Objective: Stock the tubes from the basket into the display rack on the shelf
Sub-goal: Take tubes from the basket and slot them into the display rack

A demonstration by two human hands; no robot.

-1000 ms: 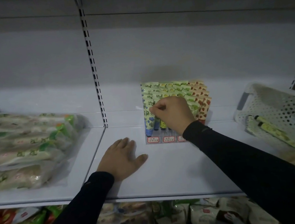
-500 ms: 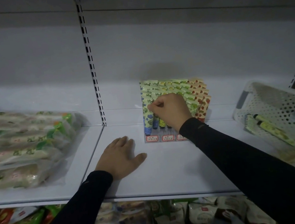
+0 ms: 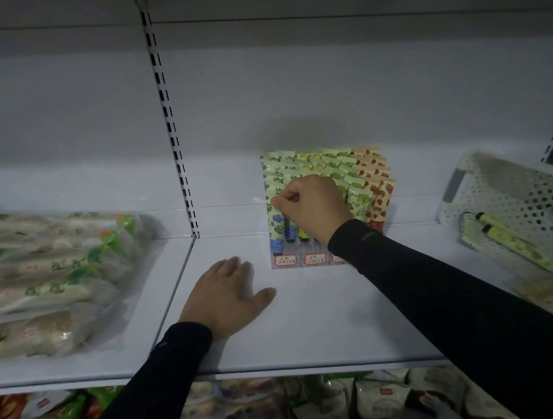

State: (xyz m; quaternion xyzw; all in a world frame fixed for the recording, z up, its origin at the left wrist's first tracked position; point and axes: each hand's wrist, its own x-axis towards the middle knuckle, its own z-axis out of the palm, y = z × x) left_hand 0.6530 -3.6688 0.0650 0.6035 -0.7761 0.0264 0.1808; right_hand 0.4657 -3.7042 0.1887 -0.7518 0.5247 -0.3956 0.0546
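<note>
A clear display rack (image 3: 315,259) with red price labels stands at the back of the white shelf (image 3: 315,318), packed with rows of patterned tubes (image 3: 356,196). My right hand (image 3: 312,205) is curled in front of the rack's left rows, thumb and fingers pinching the top of a blue-flowered tube (image 3: 276,223) in the front row. My left hand (image 3: 226,294) lies flat on the shelf, fingers spread, left of the rack. A white perforated basket (image 3: 521,188) at the right holds a few yellow-green tubes (image 3: 509,238).
Clear bags of packaged food (image 3: 45,277) fill the shelf section to the left, beyond a slotted upright (image 3: 175,152). Packaged goods (image 3: 376,401) crowd the shelf below. The basket overhangs the right side of the shelf.
My right hand has barely shifted at the rack's front left rows, staying curled on the tube top. The left hand has stayed flat on the shelf.
</note>
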